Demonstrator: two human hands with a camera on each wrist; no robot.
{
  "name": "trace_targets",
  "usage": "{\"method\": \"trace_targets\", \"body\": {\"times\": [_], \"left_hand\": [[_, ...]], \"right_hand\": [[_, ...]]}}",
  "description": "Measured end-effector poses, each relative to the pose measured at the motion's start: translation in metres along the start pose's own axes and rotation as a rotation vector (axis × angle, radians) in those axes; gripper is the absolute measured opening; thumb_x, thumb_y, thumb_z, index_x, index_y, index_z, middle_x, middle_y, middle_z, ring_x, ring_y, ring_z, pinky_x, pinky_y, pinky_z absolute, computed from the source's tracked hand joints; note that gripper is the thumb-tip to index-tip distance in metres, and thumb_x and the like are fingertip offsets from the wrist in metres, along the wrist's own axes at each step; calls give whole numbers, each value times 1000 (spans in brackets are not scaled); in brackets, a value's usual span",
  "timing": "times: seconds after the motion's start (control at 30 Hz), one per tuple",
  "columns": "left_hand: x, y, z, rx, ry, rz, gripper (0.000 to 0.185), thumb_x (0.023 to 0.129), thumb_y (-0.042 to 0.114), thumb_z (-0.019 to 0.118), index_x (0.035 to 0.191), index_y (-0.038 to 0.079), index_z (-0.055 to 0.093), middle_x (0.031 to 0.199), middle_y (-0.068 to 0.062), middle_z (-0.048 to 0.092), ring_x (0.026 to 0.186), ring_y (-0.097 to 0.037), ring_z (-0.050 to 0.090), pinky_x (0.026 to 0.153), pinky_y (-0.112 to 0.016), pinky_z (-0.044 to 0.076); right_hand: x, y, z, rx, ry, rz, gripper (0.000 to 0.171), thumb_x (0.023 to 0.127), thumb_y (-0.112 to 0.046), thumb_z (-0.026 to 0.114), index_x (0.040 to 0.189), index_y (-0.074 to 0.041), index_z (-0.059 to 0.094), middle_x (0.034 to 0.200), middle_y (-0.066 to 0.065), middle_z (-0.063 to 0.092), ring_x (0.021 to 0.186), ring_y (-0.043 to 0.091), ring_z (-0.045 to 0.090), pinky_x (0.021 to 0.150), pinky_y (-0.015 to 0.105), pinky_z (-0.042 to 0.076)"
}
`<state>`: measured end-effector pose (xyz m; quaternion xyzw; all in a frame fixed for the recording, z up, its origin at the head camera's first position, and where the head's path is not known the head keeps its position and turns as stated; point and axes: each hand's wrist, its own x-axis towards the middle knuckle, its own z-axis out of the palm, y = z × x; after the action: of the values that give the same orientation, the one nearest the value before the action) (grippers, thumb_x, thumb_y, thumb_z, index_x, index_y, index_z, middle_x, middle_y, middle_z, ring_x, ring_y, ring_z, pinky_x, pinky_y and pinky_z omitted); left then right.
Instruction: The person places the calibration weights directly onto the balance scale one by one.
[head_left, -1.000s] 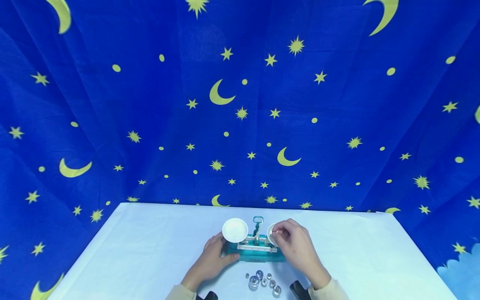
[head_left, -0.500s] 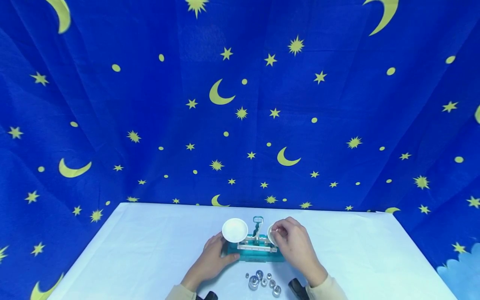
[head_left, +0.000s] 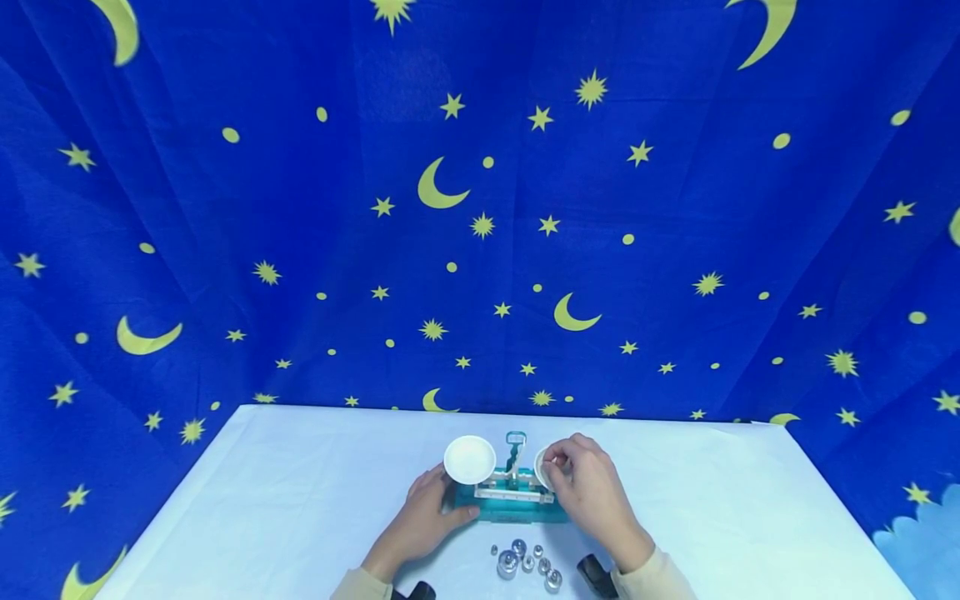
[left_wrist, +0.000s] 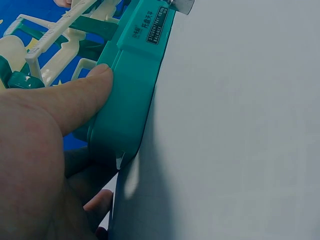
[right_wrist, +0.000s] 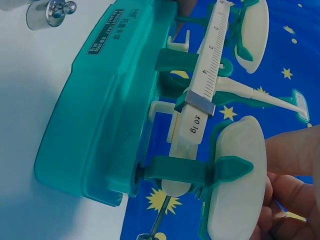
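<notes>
Where the right hand point(head_left: 588, 492) curls over the right pan point(right_wrist: 240, 180), the head view hides most of that white dish; the right wrist view shows fingertips point(right_wrist: 280, 200) at its rim, though whether they pinch it or merely touch it cannot be told. Cut off at the bottom frame edge are both sleeves and two dark objects at 6 o'clock, not identifiable.

Centre table, the teal balance scale point(head_left: 512, 492) stands on the pale tablecloth point(head_left: 262, 500). Left hand point(head_left: 423, 521) lies at the base's 9 o'clock end, thumb point(left_wrist: 75, 97) pressed flat along the teal base point(left_wrist: 132, 85), lower fingers tucked under and partly out of sight. Left pan point(head_left: 470, 459) is unobstructed.

Metal weights point(head_left: 525, 565), a small cluster, sit near the scale at its 6 o'clock, between the forearms. Open cloth extends toward 3, 9 and 12 o'clock up to the blue star-and-moon backdrop point(head_left: 480, 208).

Base: smooth moulded plastic, rounded corners, label on its side. Beam point(right_wrist: 210, 65): cream, graduated, carrying a grey slider point(right_wrist: 195, 105). Weights: polished, knobbed cylinders.
</notes>
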<state>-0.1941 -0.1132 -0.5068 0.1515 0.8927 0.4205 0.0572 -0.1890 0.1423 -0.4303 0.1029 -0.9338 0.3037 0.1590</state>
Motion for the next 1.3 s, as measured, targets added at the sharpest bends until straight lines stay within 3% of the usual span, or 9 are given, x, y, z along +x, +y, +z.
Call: {"method": "trace_targets", "body": {"times": [0.3,0.7,1.3], "left_hand": [[1,0,0,2,3,12,87,89,49,70,150,-4,39,154,-25,39,145,-43,32,119,-65,13],[2,1,0,17,14,23,84,90,47,71,151,-2,40,154,-23,40,145,-42,33,119,-64,14],[0,3,-1,18,5,-5,84,89,46,72,151,-2,41,155,-23,40,145,-43,32,119,-65,14]], "right_hand": [[-2,3,5,-21,53,-39,11,81,-7,80,85,-15,74,78,-10,58,78,9,51,67,30,47],[-6,7,-1,37,132,-45,15,80,-9,84,90,-14,75,80,-8,58,80,11,51,69,33,46],[-25,-3,-8,107,126,-17,19,79,-6,83,88,-20,75,79,-14,55,76,9,52,67,26,48]]}}
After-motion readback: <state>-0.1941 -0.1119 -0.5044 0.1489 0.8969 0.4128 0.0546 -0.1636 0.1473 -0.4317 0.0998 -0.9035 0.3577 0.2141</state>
